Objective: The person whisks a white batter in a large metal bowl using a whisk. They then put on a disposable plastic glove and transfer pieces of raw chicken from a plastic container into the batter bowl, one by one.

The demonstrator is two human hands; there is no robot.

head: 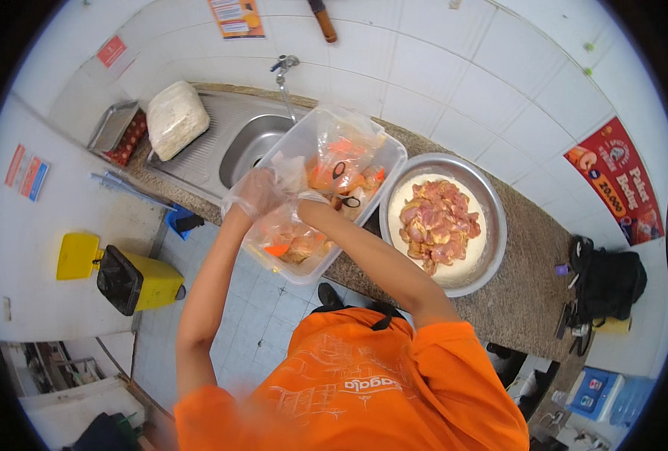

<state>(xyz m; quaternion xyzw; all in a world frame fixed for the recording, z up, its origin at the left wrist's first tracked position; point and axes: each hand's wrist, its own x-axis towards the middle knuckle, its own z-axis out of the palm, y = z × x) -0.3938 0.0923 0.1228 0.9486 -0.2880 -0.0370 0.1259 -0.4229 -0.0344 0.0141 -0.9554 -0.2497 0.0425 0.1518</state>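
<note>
A clear plastic tub (393,189) stands across the sink's edge and the counter, holding several knotted clear bags of marinated meat pieces. My left hand (262,191), in a thin clear plastic glove, pinches the gathered top of a plastic bag (297,239) at the tub's near left side. Close against it, my gloved right hand (310,204) reaches in over the tub; its fingers are hidden. Another bag with orange liquid (342,160) leans at the tub's far end. Right of the tub, a metal bowl (500,225) contains white flour (404,203) topped with raw meat pieces (441,220).
A steel sink (243,144) with a wall tap (282,70) lies behind the tub. On the drainboard sits a large wrapped pale block (176,121), beside a metal tray (114,127). A yellow bin (159,282) stands on the floor at left. A black bag (610,282) occupies the right side.
</note>
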